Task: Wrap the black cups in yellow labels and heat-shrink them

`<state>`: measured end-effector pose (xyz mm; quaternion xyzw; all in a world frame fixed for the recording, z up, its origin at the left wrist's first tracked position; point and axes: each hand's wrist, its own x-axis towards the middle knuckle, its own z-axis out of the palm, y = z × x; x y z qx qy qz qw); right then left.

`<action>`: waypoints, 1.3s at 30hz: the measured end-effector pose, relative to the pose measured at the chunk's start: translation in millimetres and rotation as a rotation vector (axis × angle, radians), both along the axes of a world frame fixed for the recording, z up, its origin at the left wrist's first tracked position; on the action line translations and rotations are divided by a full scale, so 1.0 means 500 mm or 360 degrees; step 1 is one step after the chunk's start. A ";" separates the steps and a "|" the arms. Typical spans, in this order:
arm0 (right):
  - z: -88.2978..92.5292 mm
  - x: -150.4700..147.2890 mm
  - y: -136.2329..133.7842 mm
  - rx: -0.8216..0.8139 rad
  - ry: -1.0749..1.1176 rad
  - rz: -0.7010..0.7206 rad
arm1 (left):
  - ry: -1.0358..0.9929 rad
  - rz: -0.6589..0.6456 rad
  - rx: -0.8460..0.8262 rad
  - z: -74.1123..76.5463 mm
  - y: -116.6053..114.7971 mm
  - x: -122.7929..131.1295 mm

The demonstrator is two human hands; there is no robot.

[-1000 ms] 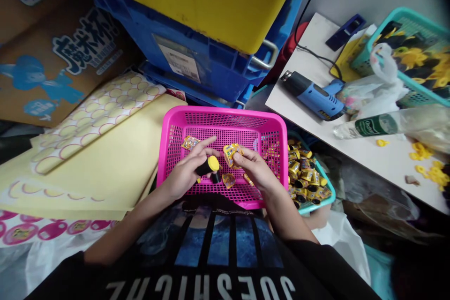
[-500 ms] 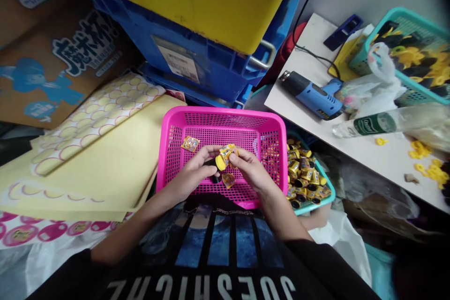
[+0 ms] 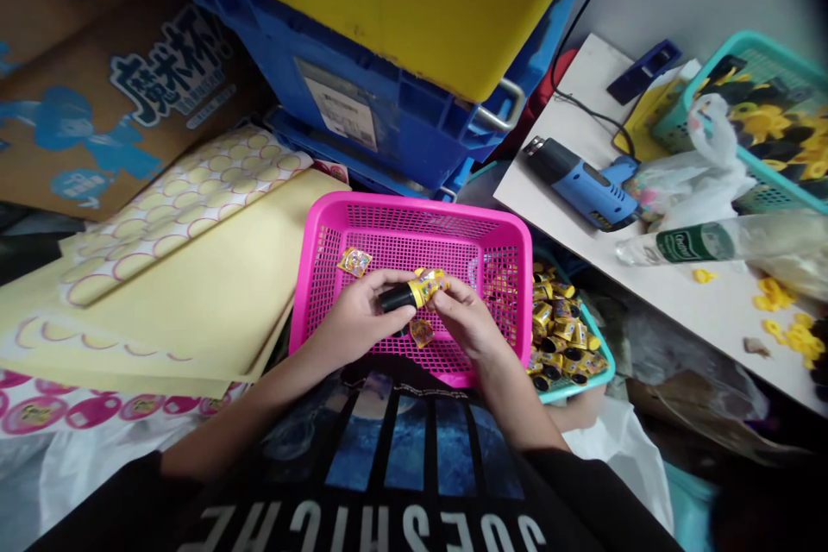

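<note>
Over the pink basket point(image 3: 417, 205), my left hand point(image 3: 362, 315) is closed round a small black tube point(image 3: 397, 297) with a yellow end. A printed yellow plastic sleeve point(image 3: 430, 283) sits over that yellow end, pinched in the fingers of my right hand point(image 3: 469, 319). How far the sleeve reaches along the tube is partly hidden by my fingers. Inside the basket lie a flat loose sleeve point(image 3: 354, 261) at the upper left and another sleeve point(image 3: 421, 333) just below my hands. A dark piece beside my left thumb is mostly covered.
A turquoise basket point(image 3: 608, 369) of sleeved tubes stands right of the pink one. On the white table point(image 3: 660, 293) lie a blue heat gun point(image 3: 582, 185), a plastic bottle point(image 3: 711, 240) and yellow bits. Blue crates point(image 3: 414, 125) rise ahead; sticker sheets point(image 3: 213, 276) lie left.
The sleeve has gone onto the tube's yellow end, which showed bare before. The tube now points more to the right, and more of its black body shows.
</note>
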<state>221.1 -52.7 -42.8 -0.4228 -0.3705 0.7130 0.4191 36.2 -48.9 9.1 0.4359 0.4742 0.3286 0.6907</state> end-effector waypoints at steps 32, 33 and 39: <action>0.048 0.021 0.016 0.0351 -0.0091 0.0177 | 0.0561 -0.0016 0.1007 0.007 -0.015 -0.004; 0.053 0.023 0.018 0.0344 -0.0107 0.0190 | 0.0555 -0.0034 0.1003 0.007 -0.015 -0.004; 0.065 0.026 0.024 0.0356 -0.0028 0.0200 | 0.0438 -0.0157 0.1050 0.003 -0.016 -0.002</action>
